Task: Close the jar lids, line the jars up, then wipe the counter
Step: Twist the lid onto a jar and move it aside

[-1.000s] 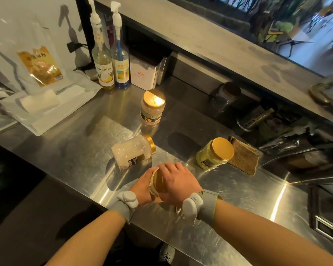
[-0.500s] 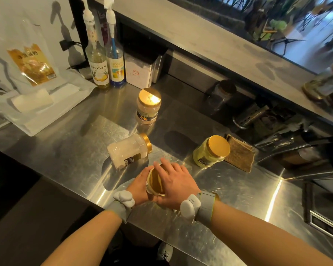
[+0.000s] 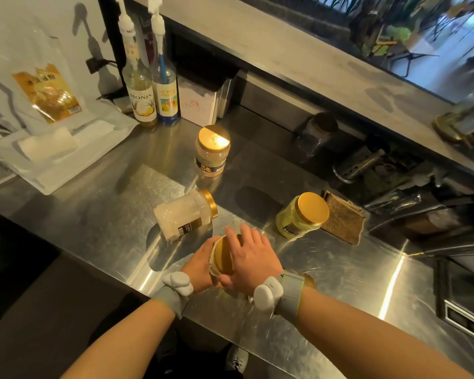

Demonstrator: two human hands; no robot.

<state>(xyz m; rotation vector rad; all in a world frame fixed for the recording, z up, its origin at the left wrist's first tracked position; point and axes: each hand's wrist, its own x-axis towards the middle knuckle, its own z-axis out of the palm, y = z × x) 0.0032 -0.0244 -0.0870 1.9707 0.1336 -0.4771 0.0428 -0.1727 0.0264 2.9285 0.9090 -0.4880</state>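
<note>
Near the front edge of the steel counter (image 3: 340,283) a gold-lidded jar (image 3: 220,257) stands between my hands. My left hand (image 3: 200,265) grips its side, and my right hand (image 3: 251,259) lies over the gold lid with fingers spread across it. Behind them, a white-filled jar (image 3: 182,216) with a gold lid lies on its side. A pale jar (image 3: 211,153) stands upright farther back with its gold lid on. To the right, a yellow-green jar (image 3: 300,216) with a gold lid stands tilted in view. A brown cloth (image 3: 344,220) lies beside it.
Two pump syrup bottles (image 3: 141,86) and a white box (image 3: 199,101) stand at the back left. White bags and a folded white cloth (image 3: 48,144) cover the left end. A dark jar (image 3: 316,132) and metal utensils sit under the raised shelf on the right.
My right hand has turned on the lid, its fingers swinging further over the top. My left hand keeps its hold on the jar, and the other jars stay put.
</note>
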